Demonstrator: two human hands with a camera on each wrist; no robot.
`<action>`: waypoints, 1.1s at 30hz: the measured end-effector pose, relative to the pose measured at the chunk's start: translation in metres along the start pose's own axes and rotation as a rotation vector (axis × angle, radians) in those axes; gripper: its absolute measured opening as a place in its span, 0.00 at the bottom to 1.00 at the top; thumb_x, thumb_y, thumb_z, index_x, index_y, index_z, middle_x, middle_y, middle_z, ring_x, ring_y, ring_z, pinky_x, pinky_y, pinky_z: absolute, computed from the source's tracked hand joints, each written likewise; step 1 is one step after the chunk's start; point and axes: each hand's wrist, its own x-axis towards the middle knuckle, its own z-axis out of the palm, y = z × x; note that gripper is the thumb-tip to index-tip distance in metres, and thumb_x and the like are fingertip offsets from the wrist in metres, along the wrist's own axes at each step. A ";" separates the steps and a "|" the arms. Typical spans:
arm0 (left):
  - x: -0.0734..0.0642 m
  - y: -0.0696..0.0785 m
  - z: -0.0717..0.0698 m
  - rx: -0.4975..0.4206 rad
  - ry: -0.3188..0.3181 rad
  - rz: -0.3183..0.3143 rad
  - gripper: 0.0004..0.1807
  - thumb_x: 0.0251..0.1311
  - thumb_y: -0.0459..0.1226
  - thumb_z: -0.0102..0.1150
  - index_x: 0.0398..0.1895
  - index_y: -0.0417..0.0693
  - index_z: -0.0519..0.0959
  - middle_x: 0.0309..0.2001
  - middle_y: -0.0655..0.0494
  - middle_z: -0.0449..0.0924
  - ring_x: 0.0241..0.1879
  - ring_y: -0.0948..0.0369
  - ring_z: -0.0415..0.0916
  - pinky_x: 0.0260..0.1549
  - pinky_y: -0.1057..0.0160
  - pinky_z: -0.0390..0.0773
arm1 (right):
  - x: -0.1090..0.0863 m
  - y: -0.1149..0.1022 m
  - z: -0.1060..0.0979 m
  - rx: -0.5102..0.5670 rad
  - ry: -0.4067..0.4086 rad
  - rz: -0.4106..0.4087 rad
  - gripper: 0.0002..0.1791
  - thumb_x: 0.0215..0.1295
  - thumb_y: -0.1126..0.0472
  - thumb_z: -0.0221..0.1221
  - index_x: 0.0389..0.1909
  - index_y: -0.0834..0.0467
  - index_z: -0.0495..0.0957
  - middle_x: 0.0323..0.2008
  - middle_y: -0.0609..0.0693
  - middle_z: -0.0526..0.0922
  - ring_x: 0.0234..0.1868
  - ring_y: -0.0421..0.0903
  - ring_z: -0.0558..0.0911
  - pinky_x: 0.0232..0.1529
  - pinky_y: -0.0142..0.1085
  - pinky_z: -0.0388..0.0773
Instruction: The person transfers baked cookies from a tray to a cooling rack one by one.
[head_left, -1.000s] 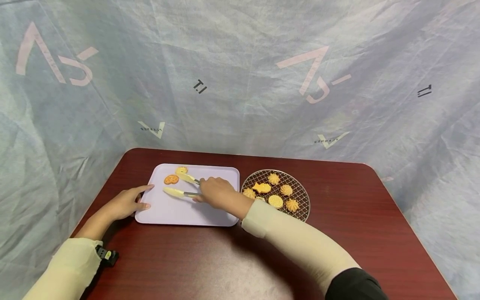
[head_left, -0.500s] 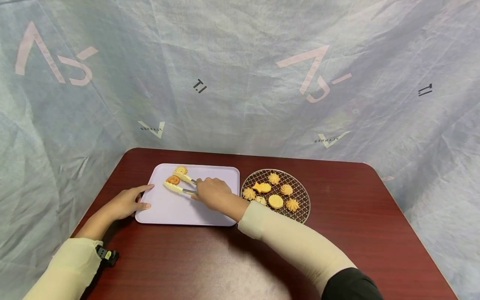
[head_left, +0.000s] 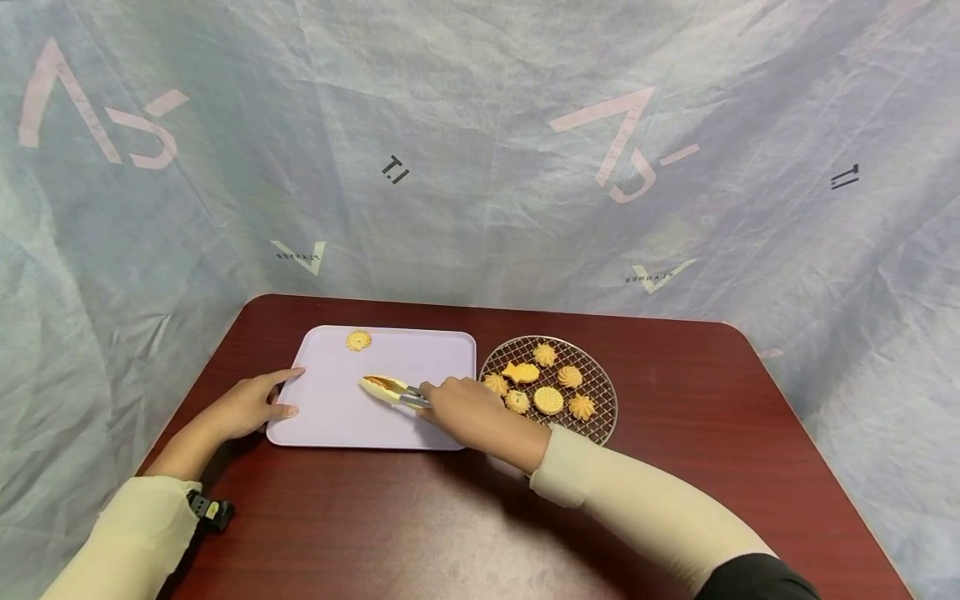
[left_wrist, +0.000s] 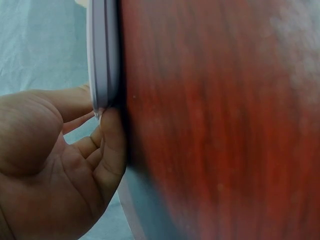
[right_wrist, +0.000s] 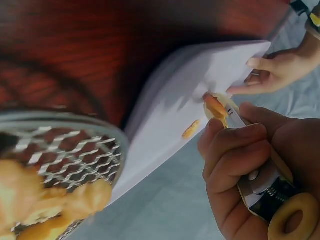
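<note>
My right hand (head_left: 472, 412) grips a pair of tongs (head_left: 394, 397) with pale yellow tips, low over the middle of the lilac tray (head_left: 330, 429). Pinched between those tips is a brown pretzel-shaped cookie (right_wrist: 216, 107), seen edge-on. One pale round cookie (head_left: 358, 340) lies near the tray's back left. At the tray's left edge my left hand (head_left: 243, 407) pinches the rim between thumb and fingers, as the left wrist view (left_wrist: 55, 165) shows up close.
Right of the tray stands a round wire-mesh rack (head_left: 600, 387) bearing several cookies, among them a fish-shaped one (head_left: 521, 372). Both rest on a dark red wooden table (head_left: 690, 433). A grey printed cloth (head_left: 480, 150) hangs behind and at both sides.
The tongs reached round the pretzel-shaped cookie, closed on it and carried it off its spot, rightward and toward me. The left hand and tray have held their place.
</note>
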 end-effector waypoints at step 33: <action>0.001 0.000 -0.001 -0.008 -0.009 -0.006 0.38 0.66 0.33 0.67 0.75 0.29 0.62 0.28 0.50 0.70 0.22 0.58 0.71 0.21 0.60 0.74 | -0.037 0.077 -0.026 0.457 0.064 0.004 0.24 0.78 0.50 0.58 0.69 0.56 0.77 0.19 0.46 0.75 0.15 0.37 0.68 0.17 0.31 0.67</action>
